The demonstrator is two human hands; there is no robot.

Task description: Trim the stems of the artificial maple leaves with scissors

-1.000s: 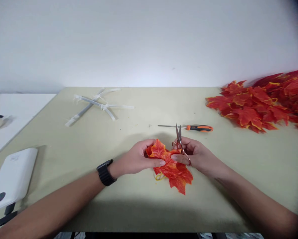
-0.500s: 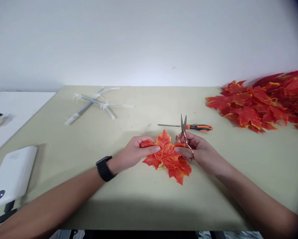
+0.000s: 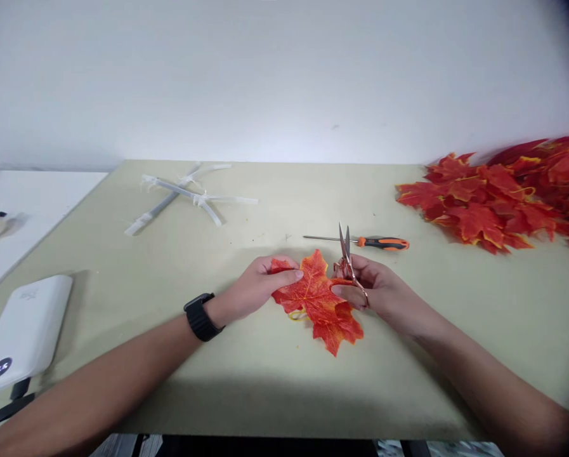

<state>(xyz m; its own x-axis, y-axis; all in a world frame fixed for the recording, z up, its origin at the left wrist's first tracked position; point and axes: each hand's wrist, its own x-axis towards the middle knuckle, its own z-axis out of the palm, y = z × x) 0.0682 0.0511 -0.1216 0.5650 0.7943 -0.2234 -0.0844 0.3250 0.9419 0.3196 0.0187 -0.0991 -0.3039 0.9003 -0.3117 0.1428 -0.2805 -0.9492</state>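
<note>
Here, the fabric maple leaf [image 3: 313, 298] looks orange-red, yellow-edged.

No text can be read with certainty. On the white power bank [image 3: 27, 333] at near left, a small lit display [image 3: 1, 367] shows blurred characters, and a faint printed mark [image 3: 27, 295] stands toward its far end, also illegible.

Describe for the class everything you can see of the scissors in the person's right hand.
The scissors have two narrow, pointed, steel-coloured blades and rose-gold-coloured shanks and finger loops. The blades stand slightly open and point up and away from the person, their tips touching nothing. The right hand grips the shanks and loops, with its fingers hiding part of them. The lower part sits beside the artificial maple leaf, but any contact cannot be told.
</note>
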